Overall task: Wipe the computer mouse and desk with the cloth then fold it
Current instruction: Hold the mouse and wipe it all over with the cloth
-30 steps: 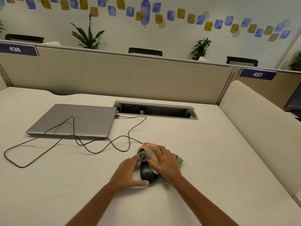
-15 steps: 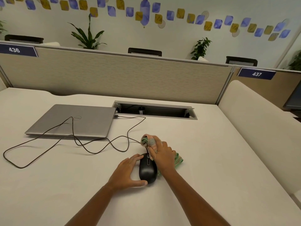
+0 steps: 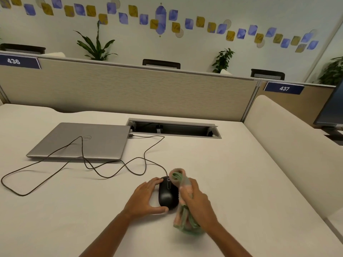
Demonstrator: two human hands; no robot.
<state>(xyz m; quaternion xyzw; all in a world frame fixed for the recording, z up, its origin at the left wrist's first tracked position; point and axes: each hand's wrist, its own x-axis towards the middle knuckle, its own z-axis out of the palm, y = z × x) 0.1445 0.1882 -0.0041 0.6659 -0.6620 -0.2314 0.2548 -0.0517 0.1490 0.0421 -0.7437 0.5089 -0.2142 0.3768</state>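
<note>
White desk (image 3: 232, 182) fills the lower view, backed by a beige partition (image 3: 130, 89) with number plates reading 436 and 437, and beyond it a wall with blue and yellow shapes and a few potted plants. At about 10 o'clock from the hands a closed grey laptop (image 3: 83, 141) lies flat, and a thin black cable (image 3: 144, 158) runs from its right edge in loose loops across the desk, over the laptop lid, and down to the mouse.

Near the desk's front, the black mouse (image 3: 168, 195) sits flat. The left hand (image 3: 144, 199) is open and cupped against it from 9 o'clock, fingers touching its left flank and the thumb curled round its near end. The right hand (image 3: 196, 199) is closed around a bunched pink and green cloth (image 3: 182, 216), pressed to the mouse's right side at 3 o'clock. One end of the cloth pokes out above the fist by the mouse's front; the other hangs below toward the desk.
</note>
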